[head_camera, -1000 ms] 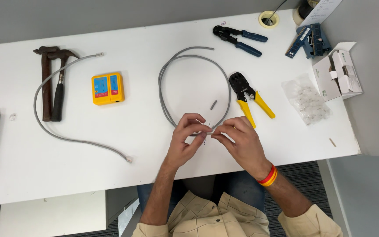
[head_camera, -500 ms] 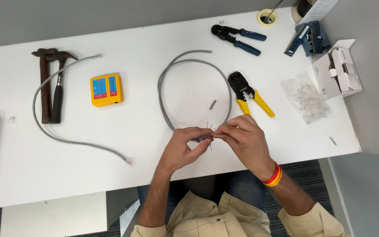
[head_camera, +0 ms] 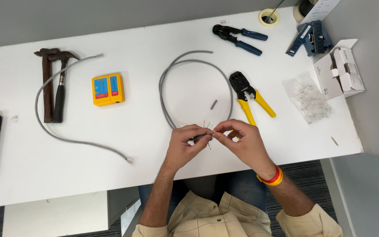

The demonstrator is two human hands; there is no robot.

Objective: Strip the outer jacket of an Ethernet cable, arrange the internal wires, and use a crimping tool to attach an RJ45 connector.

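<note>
1. Pinching the stripped end of the looped grey network cable [head_camera: 172,94], my left hand [head_camera: 184,145] is clenched around the sheath just short of the bared tip, near the front edge of the white table [head_camera: 154,39].
2. My right hand [head_camera: 242,142] meets it from the other side, thumb and forefinger closed on the thin coloured wires [head_camera: 207,127] that fan up and away from the grip.
3. The cable end lies between the two grips, its long axis running left to right; the rest of the cable arcs away from me, beyond both hands.
4. Both hands touch it; the right is nearer the wire tips.
5. The yellow-handled crimping pliers [head_camera: 251,98] lie just beyond my right hand, and the short grey offcut of sheath [head_camera: 213,104] sits farther out.
6. Compared with half a second ago, both hands have stayed together on the cable end, and the wires now splay more openly.
</note>
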